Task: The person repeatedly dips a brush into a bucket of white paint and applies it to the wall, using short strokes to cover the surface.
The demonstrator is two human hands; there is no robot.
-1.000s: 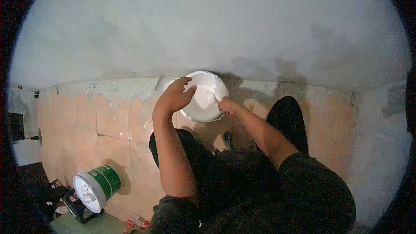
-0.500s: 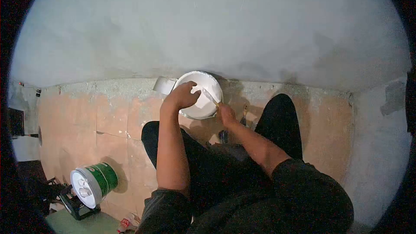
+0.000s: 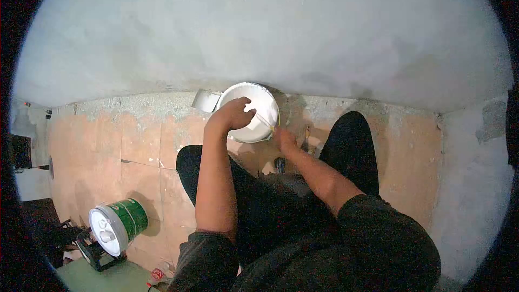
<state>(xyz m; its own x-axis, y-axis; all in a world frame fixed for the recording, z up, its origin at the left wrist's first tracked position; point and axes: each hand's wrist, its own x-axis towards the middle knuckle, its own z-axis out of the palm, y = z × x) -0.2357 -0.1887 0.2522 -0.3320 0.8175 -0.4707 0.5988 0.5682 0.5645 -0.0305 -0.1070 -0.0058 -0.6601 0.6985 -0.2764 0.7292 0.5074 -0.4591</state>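
A round white bucket (image 3: 241, 91) with white material inside stands against the foot of the wall. Over its left side is my left hand (image 3: 236, 113), fingers bent and thumb apart, with no object seen in it. My right hand (image 3: 284, 139), at the bucket's lower right rim, is closed on the handle of a brush-like tool (image 3: 263, 121) that reaches into the bucket, its tip near my left thumb. A flat metal plate or blade (image 3: 205, 100) sticks out at the bucket's left rim.
The pale wall (image 3: 259, 32) rises beyond the bucket. A green and white bucket (image 3: 127, 218) stands on the tiled floor (image 3: 140, 146) at lower left, near a plastic bottle (image 3: 159, 274). Small tools (image 3: 279, 165) lie between my knees.
My left hand has turned slightly over the bucket, its fingers a little further right. The tool in my right hand has shifted slightly. The whole view has moved a little.
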